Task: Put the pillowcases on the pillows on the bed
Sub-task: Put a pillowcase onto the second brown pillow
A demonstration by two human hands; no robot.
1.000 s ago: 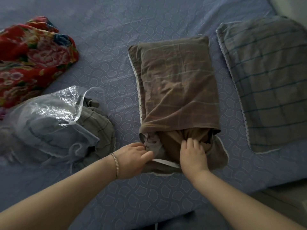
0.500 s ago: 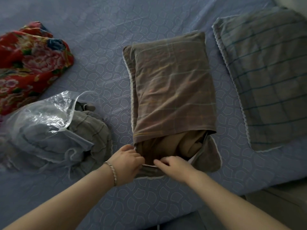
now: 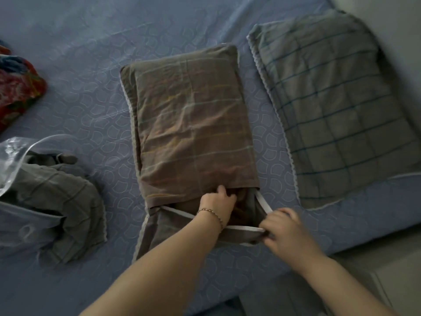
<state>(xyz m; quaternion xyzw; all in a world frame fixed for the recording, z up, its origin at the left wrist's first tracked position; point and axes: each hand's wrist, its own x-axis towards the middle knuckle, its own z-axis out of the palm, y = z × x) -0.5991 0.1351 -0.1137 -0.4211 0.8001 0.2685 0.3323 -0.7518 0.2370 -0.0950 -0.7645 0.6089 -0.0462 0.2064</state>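
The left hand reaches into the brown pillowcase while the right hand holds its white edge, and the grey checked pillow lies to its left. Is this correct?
Not quite: in the head view the grey checked pillow lies to the right of the brown pillowcase, not to its left. The rest holds.

brown plaid pillowcase [image 3: 191,124] | mostly on pillow [image 3: 241,206] | mid bed [image 3: 91,65] | near end open

Matt woven cloth pillowcase [image 3: 193,124], glossy clear plastic bag [image 3: 10,160], quilted bedsheet [image 3: 91,65].
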